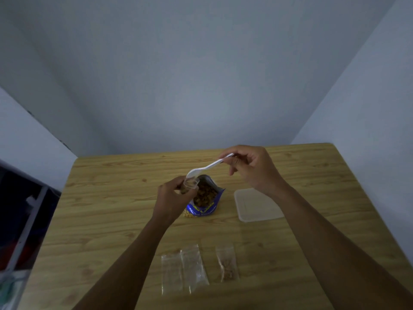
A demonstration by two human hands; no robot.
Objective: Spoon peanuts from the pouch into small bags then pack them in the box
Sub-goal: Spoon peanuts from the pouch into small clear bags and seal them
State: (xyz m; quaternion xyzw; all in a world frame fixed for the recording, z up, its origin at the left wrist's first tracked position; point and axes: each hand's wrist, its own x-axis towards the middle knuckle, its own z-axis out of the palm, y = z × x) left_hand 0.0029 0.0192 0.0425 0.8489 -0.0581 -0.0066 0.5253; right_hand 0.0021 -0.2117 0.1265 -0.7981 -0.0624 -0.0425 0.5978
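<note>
A light wooden table (107, 211) holds an open blue peanut pouch (204, 203), a lidded translucent box (257, 205), two empty clear bags (184, 268) and one filled bag (226, 264).

I am sitting at a wood-grain table (312, 175) set into a corner. Plain pale blue-grey walls (201, 74) are meeting behind it, with dim, even light falling on them. At my left, a dark shelf (22, 209) with a white frame is showing; its contents are blurred.
</note>
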